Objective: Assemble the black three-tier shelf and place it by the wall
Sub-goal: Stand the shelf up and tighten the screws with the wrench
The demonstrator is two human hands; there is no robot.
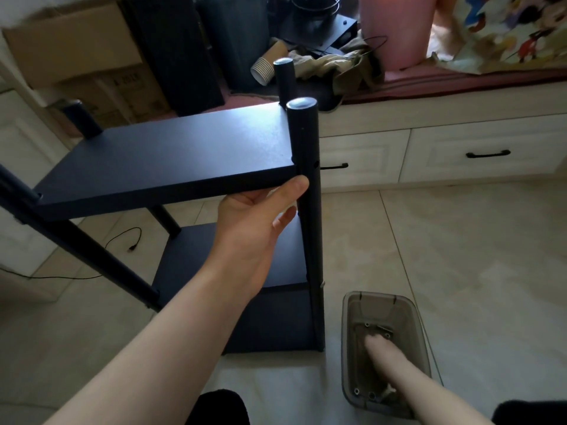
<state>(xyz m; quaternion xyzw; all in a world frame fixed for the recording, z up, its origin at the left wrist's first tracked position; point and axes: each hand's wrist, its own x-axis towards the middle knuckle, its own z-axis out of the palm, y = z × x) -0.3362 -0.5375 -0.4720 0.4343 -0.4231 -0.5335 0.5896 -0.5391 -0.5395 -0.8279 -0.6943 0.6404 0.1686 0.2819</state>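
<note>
Head view shows us the black three-tier shelf point(171, 161) standing on the tiled floor point(460, 256), close in front of the cream drawer unit point(429, 148), with its three boards already carried on round black posts. Our left hand point(254, 216) steadies it at the near right corner: the thumb lies along the front edge of the top board, and the fingers reach under the board beside the near right post point(306, 185). We cannot tell how far those fingers wrap. Our right hand point(380, 345) is down inside the grey plastic bin point(349, 332) on the floor, among small screws point(366, 325); its fingertips are blurred, so whether they pinch anything cannot be determined.

We judge the unit rigid but not yet trustworthy: open holes show in the near right post, suggesting fasteners are outstanding. The boards look like painted panel, moderately heavy, smooth-faced and liable to slip under a flat palm. The joints could rack if the shelf is lifted by one corner. For moving it, we would recommend taking two posts just below the top board, one in each hand, keeping it upright.
</note>
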